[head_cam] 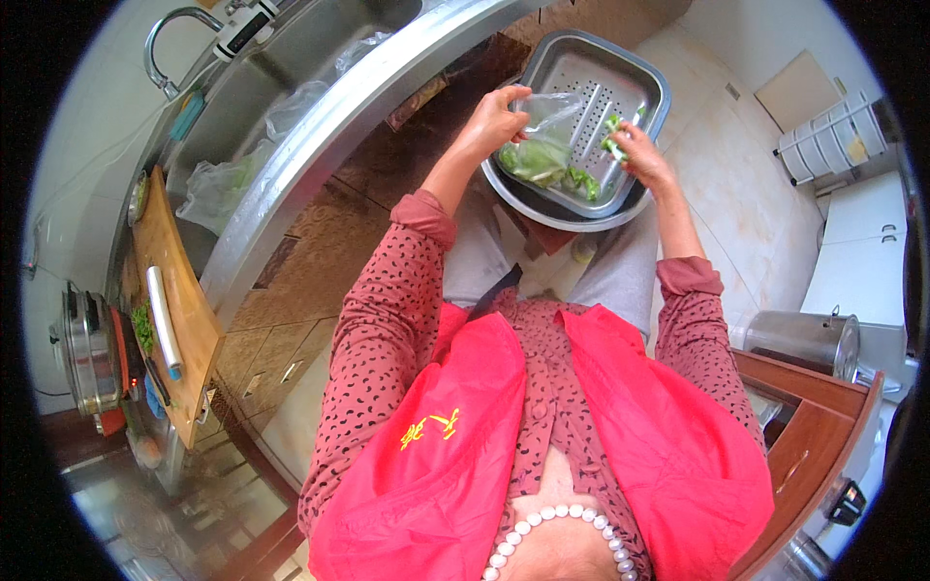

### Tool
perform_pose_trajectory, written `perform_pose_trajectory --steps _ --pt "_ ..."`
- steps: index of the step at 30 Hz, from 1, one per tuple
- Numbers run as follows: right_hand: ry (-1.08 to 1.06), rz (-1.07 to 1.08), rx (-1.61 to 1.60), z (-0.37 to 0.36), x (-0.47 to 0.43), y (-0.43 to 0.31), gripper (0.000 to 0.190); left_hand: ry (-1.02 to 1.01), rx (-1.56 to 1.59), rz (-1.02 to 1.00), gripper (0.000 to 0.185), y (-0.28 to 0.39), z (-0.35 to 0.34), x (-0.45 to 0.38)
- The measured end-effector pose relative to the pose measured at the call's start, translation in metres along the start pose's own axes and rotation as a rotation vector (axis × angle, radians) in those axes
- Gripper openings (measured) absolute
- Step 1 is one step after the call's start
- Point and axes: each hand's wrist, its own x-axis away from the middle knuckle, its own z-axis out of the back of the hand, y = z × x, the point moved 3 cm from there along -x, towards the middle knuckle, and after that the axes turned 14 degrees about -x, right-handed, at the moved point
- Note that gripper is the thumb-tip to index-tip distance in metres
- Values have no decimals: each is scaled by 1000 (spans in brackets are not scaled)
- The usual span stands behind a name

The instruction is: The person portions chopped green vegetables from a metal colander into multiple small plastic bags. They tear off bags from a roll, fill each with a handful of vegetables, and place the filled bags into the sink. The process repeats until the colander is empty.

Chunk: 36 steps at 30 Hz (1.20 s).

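Note:
My left hand (500, 120) grips the upper edge of a clear plastic bag (548, 116), and green leafy vegetables (536, 161) show through its lower part. Some leafy pieces (581, 181) lie beside the bag, at the near end of a perforated steel tray (639, 65). Between the fingers of my right hand (639, 154) are green and white vegetable pieces (615, 138), held over the tray's right side. The tray rests on a round metal basin (538, 216) in front of my knees. The bag hides part of the tray's floor.
At left, a metal-edged counter (290, 181) borders a steel sink (290, 58) with plastic bags (225, 181). A wooden cutting board (189, 312) holds a wrap roll (164, 319), greens (142, 328) and a knife (157, 381). A steel pot (799, 343) and wooden cabinet (814, 428) stand right.

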Motion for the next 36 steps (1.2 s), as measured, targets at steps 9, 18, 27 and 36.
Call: perform_pose_trajectory --steps 9,18,27,36 --pt "-455 125 208 -79 21 -148 34 88 62 7 70 3 -12 14" --pt "-490 20 858 -134 -15 -126 41 160 142 -7 74 -3 -17 16" --pt "-249 218 662 -141 -3 -138 43 136 214 -31 69 -1 -18 18" --pt "119 461 813 -103 4 -104 67 126 231 17 75 -11 -17 20"
